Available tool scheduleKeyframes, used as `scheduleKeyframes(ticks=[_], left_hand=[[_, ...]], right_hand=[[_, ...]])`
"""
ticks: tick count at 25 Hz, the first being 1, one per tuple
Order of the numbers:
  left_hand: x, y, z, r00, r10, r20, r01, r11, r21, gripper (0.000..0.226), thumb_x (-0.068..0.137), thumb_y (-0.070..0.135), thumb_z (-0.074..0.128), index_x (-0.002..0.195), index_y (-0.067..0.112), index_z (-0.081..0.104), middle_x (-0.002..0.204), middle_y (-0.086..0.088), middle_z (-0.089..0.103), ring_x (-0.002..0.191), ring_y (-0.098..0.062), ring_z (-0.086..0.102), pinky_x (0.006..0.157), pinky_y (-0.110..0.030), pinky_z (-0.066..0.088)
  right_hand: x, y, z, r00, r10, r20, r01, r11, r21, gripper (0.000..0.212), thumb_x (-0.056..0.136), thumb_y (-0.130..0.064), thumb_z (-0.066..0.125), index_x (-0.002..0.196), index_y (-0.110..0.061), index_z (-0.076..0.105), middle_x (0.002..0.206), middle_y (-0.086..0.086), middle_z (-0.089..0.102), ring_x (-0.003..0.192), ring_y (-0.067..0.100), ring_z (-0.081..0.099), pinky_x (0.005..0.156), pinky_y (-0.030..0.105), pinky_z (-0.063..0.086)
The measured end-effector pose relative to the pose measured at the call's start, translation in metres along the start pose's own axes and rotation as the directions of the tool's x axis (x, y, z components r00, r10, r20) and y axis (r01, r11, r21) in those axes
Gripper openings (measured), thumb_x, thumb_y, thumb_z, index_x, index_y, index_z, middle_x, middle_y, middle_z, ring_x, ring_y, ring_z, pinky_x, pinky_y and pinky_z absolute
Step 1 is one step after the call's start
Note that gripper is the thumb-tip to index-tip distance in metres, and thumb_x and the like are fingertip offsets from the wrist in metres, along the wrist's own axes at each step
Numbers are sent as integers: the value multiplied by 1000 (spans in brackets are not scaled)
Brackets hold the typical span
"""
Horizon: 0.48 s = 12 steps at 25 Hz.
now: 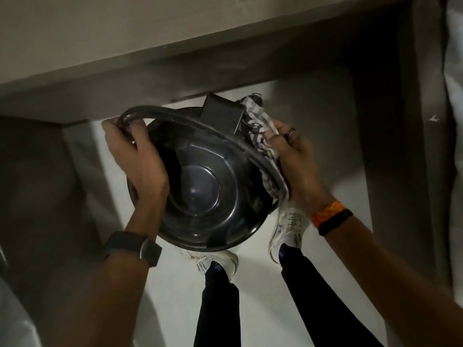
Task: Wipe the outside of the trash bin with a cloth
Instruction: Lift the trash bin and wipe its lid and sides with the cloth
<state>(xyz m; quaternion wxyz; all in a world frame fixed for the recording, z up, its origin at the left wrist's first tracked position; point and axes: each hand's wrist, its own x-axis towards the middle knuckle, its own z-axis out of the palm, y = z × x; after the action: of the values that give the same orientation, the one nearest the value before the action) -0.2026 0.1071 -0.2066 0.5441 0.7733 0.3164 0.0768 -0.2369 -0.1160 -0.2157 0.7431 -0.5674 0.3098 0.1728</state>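
The left hand point(136, 156) is gripping the left rim of the dark trash bin point(198, 186), held above the floor, while the right hand point(295, 159) is pressing a patterned cloth point(255, 131) against its right outer wall, so wiping looks underway, extent unclear.

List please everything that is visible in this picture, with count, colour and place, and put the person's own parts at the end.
trash bin: one, dark and glossy, centre, held up above the floor, open top facing the camera, looks empty
cloth: one, white with dark stripes, pressed on the bin's right outer side
desk: one, grey-beige, across the top of the view
floor: pale, below the bin
left hand: one, fingers curled over the bin's left rim
right hand: one, ring on a finger, holding the cloth against the bin
watch: one, black, left wrist
wristbands: two, orange and black, right wrist
shoes: two, white, on the floor
trouser legs: two, black, bottom centre
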Motion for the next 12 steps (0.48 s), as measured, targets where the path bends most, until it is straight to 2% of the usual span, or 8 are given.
scheduleKeyframes(ticks=[2, 3, 4, 5, 6, 8, 10, 12], left_hand=[[9, 7, -10, 991, -129, 37, 134, 962, -236, 20, 94, 28, 41, 80, 29, 55, 91, 5, 63, 90, -5, 60, 84, -15, 44], [19, 8, -24, 967, -211, 141, 243, 932, -269, 30, 94, 32, 39, 70, 23, 56, 91, -3, 70, 92, -15, 64, 86, -25, 47], [29, 13, -39, 920, -280, 273, 336, 923, -188, 44, 96, 38, 35, 63, 18, 56, 93, -9, 77, 96, -23, 68, 92, -32, 48], [42, 18, -50, 852, -356, 385, 378, 926, 20, 56, 100, 40, 32, 59, 13, 58, 99, -17, 79, 100, -29, 70, 101, -37, 47], [56, 22, -53, 787, -423, 449, 319, 902, 291, 61, 103, 42, 35, 58, 11, 63, 106, -25, 77, 103, -33, 70, 110, -42, 45], [69, 32, -34, 777, -371, 508, -91, 733, 674, 44, 94, 53, 56, 78, 18, 76, 119, -22, 73, 112, -34, 67, 115, -43, 44], [51, 40, 8, 684, -135, 717, -480, 657, 581, 46, 89, 60, 63, 120, 26, 68, 134, -7, 65, 129, -28, 58, 112, -37, 41], [17, 35, 54, 579, -25, 815, -651, 588, 480, 52, 95, 64, 52, 133, 29, 60, 140, -5, 58, 136, -29, 48, 111, -42, 43]], right_hand=[[-1, 4, -1, 999, -6, -34, 6, 1000, -1, 33, 108, -6, 50, 139, -3, 61, 124, 17, 76, 108, 28, 78, 96, 40, 64], [-2, 7, -3, 999, 4, -47, -4, 1000, -1, 34, 108, -6, 49, 140, -3, 60, 128, 22, 74, 115, 36, 75, 100, 45, 62], [-2, 11, -7, 998, 16, -65, -16, 1000, -4, 34, 108, -6, 49, 140, -3, 60, 130, 24, 73, 118, 39, 73, 101, 45, 62], [-2, 14, -13, 996, 23, -84, -24, 1000, -9, 34, 108, -5, 49, 140, -2, 60, 127, 22, 74, 116, 36, 75, 99, 41, 63], [-1, 16, -18, 994, 29, -107, -30, 999, -11, 33, 108, -5, 49, 139, -1, 60, 121, 17, 77, 110, 28, 78, 94, 33, 64], [3, 21, -22, 991, 39, -130, -40, 999, -4, 28, 107, -3, 51, 131, -1, 65, 102, 0, 80, 91, 8, 79, 80, 20, 62], [7, 25, -17, 990, 43, -135, -44, 999, -9, 22, 106, -4, 54, 119, -10, 70, 94, -5, 79, 83, 2, 77, 75, 16, 61], [10, 30, -13, 990, 57, -132, -53, 998, 32, 20, 105, -3, 55, 112, -11, 71, 100, 7, 78, 85, 10, 76, 76, 19, 62]])
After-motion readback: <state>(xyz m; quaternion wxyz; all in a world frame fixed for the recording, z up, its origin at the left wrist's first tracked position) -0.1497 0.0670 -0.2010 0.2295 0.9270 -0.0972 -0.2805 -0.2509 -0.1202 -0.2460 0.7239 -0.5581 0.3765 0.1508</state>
